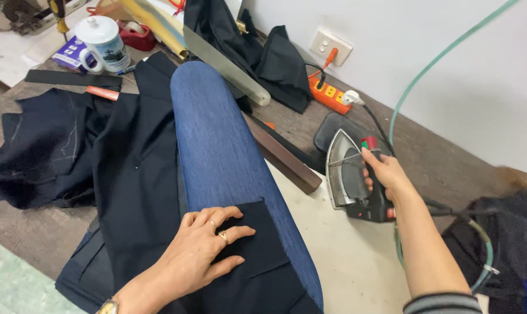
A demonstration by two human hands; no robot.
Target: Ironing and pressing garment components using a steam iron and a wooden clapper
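Pressing is in hand: dark navy cloth is held flat on the blue padded pressing arm by the open left hand, while the metal-soled iron, right of the arm, is clamped in the right hand, to be brought across next.

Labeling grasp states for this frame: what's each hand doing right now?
Left hand: open, fingers spread flat on the dark fabric piece over the blue pressing board.
Right hand: closed around the handle of the steam iron.
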